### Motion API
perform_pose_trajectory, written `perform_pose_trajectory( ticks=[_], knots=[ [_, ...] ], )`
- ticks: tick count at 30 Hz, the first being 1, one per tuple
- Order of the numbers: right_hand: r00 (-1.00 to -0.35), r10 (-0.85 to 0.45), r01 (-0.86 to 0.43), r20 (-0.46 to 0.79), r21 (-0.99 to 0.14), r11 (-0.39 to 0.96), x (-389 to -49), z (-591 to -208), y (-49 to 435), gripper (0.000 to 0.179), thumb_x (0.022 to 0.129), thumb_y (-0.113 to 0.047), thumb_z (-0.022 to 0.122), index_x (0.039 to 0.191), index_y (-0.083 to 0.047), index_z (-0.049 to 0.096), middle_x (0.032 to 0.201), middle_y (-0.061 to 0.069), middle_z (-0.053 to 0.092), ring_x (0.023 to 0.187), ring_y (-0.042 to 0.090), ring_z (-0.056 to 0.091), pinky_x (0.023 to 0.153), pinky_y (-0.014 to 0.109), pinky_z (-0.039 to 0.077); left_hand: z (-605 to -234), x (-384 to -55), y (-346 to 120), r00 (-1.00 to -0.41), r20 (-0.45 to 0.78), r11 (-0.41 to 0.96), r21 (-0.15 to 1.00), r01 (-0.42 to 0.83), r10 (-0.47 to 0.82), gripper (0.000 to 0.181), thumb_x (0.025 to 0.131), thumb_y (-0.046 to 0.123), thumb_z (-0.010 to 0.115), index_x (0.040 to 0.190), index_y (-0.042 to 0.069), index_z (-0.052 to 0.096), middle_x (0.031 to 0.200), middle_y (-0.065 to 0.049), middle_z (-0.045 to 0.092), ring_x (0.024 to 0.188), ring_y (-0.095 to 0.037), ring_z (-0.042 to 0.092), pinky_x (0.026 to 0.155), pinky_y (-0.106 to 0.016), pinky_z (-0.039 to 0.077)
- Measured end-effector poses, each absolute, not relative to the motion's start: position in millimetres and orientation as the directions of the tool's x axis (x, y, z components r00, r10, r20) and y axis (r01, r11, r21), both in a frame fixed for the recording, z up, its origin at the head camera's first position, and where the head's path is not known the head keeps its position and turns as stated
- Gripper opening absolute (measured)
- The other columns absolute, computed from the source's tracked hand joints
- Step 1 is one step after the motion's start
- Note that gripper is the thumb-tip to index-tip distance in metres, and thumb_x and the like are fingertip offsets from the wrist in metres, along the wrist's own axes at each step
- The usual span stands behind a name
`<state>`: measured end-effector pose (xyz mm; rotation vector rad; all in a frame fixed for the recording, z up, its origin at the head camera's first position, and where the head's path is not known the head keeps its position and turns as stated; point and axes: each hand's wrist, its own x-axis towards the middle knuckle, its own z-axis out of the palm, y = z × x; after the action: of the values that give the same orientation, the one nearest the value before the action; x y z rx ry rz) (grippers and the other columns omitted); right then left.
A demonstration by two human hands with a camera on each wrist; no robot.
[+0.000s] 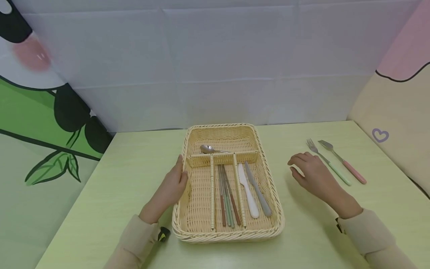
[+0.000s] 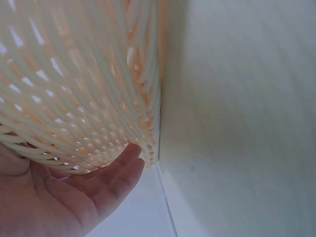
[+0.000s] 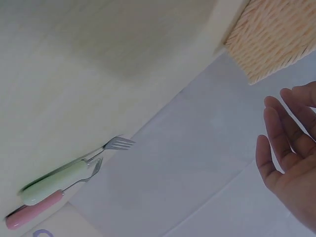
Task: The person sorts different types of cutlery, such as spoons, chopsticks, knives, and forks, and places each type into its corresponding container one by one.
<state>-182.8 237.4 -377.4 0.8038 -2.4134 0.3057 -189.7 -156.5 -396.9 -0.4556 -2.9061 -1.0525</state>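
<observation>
A wicker basket with divided compartments sits on the table. My left hand grips its left side, thumb at the rim and fingers along the outer weave. A metal spoon lies in the back compartment. Several chopsticks with brown and green ends fill the middle front one. In the right front one are a white-handled knife and a grey-handled knife. To the basket's right, my right hand hovers with loosely bent fingers, holding nothing, near a green-handled fork and a pink-handled fork.
The pale table meets a whitish cloth wall just behind the basket. Printed panels stand at the left and right. Both forks lie side by side near the right panel, tines toward the back.
</observation>
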Motion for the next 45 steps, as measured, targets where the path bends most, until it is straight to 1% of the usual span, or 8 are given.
perform_pose_trajectory(
  ticks=[12,18,22,25,34,38,41,45],
  knots=[
    [-0.696,-0.401,-0.538,0.596,-0.063,0.84,-194,-398,280,0.013,0.068,0.004,0.066,0.08,-0.002,0.064,0.083,0.012,0.065,0.072,0.028,0.058,0.055,0.04,0.042,-397,-190,-157,-0.957,0.124,0.729,0.624,0.281,0.262,0.059,0.098,0.012,0.031,0.143,-0.01,-0.001,0.147,-0.03,0.014,0.119,-0.04,0.043,0.097,-0.048,0.038],
    [-0.78,-0.342,-0.451,0.524,-0.091,0.888,-195,-403,299,0.012,0.07,0.002,0.065,0.082,0.001,0.065,0.085,0.016,0.066,0.074,0.03,0.058,0.06,0.041,0.045,-396,-190,-157,-0.957,0.115,0.73,0.625,0.277,0.265,0.059,0.098,0.012,0.031,0.143,-0.008,-0.002,0.142,-0.033,0.024,0.063,-0.022,0.043,0.07,-0.038,0.043],
    [-0.829,-0.308,-0.406,0.466,-0.124,0.905,-196,-404,310,0.013,0.072,0.002,0.064,0.085,0.003,0.063,0.086,0.019,0.064,0.071,0.03,0.056,0.061,0.04,0.046,-396,-191,-157,-0.961,0.096,0.73,0.632,0.26,0.259,0.059,0.098,0.013,0.03,0.144,-0.006,-0.002,0.109,-0.026,0.049,0.05,-0.011,0.033,0.06,-0.03,0.041],
    [-0.861,-0.283,-0.382,0.423,-0.171,0.908,-198,-406,319,0.013,0.074,0.004,0.062,0.087,0.006,0.061,0.088,0.022,0.062,0.073,0.033,0.056,0.062,0.043,0.046,-396,-191,-158,-0.964,0.077,0.728,0.64,0.245,0.256,0.059,0.098,0.013,0.03,0.144,-0.005,-0.003,0.079,-0.01,0.041,0.043,-0.007,0.026,0.053,-0.028,0.037],
    [-0.942,-0.188,-0.258,0.279,-0.24,0.936,-200,-407,336,0.019,0.079,0.003,0.056,0.096,0.012,0.059,0.092,0.029,0.057,0.085,0.047,0.052,0.07,0.055,0.044,-396,-190,-157,-0.962,0.083,0.733,0.633,0.251,0.258,0.059,0.099,0.012,0.03,0.144,-0.006,-0.003,0.089,-0.018,0.046,0.046,-0.011,0.03,0.055,-0.03,0.036],
    [-0.965,-0.156,-0.206,0.209,-0.244,0.948,-203,-407,342,0.023,0.08,0.001,0.056,0.099,0.013,0.057,0.094,0.031,0.055,0.085,0.048,0.052,0.069,0.054,0.043,-396,-189,-157,-0.957,0.117,0.726,0.629,0.279,0.266,0.059,0.098,0.011,0.031,0.143,-0.009,-0.002,0.136,-0.034,0.033,0.087,-0.031,0.055,0.078,-0.04,0.045],
    [-0.974,-0.146,-0.185,0.173,-0.235,0.954,-203,-406,345,0.024,0.08,0.0,0.057,0.1,0.014,0.056,0.093,0.032,0.054,0.082,0.047,0.053,0.065,0.053,0.044,-397,-189,-157,-0.954,0.131,0.722,0.628,0.29,0.27,0.059,0.098,0.012,0.031,0.143,-0.01,-0.002,0.148,-0.029,0.013,0.125,-0.037,0.037,0.098,-0.048,0.038],
    [-0.98,-0.145,-0.172,0.139,-0.208,0.963,-203,-404,348,0.027,0.078,0.0,0.056,0.1,0.015,0.055,0.092,0.033,0.053,0.079,0.048,0.052,0.062,0.052,0.043,-398,-189,-157,-0.954,0.126,0.718,0.634,0.288,0.271,0.06,0.098,0.012,0.031,0.143,-0.009,-0.003,0.148,-0.028,0.013,0.134,-0.038,0.024,0.105,-0.051,0.03]
  ],
)
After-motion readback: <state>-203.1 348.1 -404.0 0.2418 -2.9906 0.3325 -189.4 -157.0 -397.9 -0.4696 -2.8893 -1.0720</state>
